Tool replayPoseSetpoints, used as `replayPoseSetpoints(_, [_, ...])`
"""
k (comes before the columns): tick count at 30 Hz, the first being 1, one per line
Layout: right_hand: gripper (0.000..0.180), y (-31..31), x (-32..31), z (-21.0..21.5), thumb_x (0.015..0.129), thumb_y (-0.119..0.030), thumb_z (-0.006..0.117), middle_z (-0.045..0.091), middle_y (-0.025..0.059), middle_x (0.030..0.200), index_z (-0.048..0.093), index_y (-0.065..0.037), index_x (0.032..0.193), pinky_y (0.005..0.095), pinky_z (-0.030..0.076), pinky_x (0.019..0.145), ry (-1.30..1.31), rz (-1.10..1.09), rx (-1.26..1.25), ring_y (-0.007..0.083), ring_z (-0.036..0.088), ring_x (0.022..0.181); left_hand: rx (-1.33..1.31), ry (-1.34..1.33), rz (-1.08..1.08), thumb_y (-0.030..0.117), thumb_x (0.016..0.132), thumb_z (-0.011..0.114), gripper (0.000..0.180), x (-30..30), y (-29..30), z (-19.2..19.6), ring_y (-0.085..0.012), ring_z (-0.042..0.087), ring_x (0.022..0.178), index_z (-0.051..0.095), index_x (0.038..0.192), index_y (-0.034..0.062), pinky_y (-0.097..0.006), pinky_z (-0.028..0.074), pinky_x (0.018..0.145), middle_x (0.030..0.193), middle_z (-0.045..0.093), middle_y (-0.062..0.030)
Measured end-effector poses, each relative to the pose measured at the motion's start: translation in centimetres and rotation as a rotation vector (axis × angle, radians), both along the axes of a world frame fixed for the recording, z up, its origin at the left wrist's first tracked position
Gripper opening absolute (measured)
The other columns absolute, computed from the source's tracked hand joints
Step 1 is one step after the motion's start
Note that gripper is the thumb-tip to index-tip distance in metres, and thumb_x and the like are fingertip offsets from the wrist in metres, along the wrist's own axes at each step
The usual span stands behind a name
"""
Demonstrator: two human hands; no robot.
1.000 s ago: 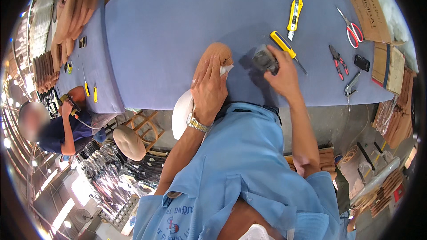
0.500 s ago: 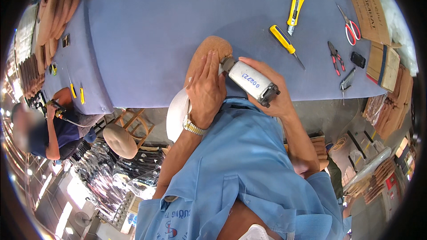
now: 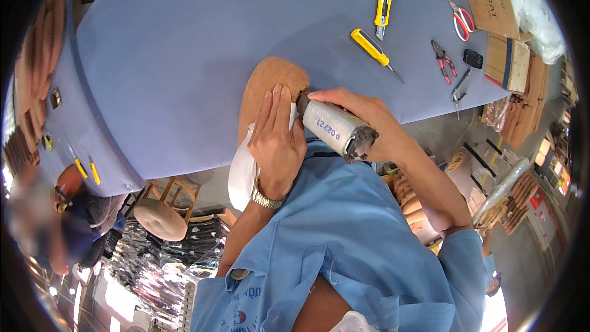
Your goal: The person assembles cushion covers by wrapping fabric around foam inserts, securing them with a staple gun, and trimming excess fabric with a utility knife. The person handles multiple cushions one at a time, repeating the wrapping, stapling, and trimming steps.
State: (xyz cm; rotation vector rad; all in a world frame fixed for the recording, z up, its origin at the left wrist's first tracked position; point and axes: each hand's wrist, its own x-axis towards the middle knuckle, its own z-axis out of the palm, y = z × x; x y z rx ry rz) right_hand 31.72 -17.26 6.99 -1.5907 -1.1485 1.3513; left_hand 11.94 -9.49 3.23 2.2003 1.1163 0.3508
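Note:
A tan padded cushion piece (image 3: 273,74) with white lining (image 3: 241,175) lies across the table's near edge, against my blue shirt. My left hand (image 3: 273,147) rests on top of it, fingers stretched out flat and pointing away from me. My right hand (image 3: 372,120) grips a silver-grey staple gun (image 3: 329,124) with a dark end cap. The dark nose of this tool meets the cushion's right edge, close to my left fingers. My right palm and the tool's handle are mostly hidden behind its body.
On the blue-covered table (image 3: 184,55) lie a yellow utility knife (image 3: 385,9), a yellow screwdriver (image 3: 372,48), red-handled scissors (image 3: 461,21), pliers (image 3: 444,64) and a cardboard box (image 3: 485,0). At left are another person (image 3: 67,221) and a round stool (image 3: 161,218).
The view has shifted, so the table tools appear farther left and higher. The staple gun's nose stays at the cushion's right edge, and both hands keep nearly the same pose.

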Motion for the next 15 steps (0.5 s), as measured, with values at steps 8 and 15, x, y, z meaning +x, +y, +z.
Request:
replayPoseSetpoints(8, [0.089,0.5,0.1,-0.2,0.057,-0.006,0.084,0.069,0.0133,0.130,0.059,-0.014,0.141,0.0407,0.055,0.096,-0.008,-0.008,-0.120,0.0362,0.068,0.113,-0.062,-0.021,0.030,0.002,0.081,0.073,0.059,0.3,0.3,-0.1,-0.0359,0.060,0.134,0.063,0.138,0.0013,-0.051,0.053,0.105,0.138,0.066,-0.0187])
replayPoseSetpoints(15, [0.083,-1.5,-1.4,-2.5,0.064,-0.009,0.083,0.070,0.0147,0.127,0.059,-0.014,0.143,0.0412,0.055,0.094,-0.029,-0.109,0.165,0.0362,0.069,0.111,-0.078,0.005,0.006,-0.001,0.083,0.068,0.076,0.6,0.6,0.6,-0.0346,0.045,0.147,0.044,0.155,0.0035,-0.048,0.039,0.118,0.158,0.047,-0.0199])
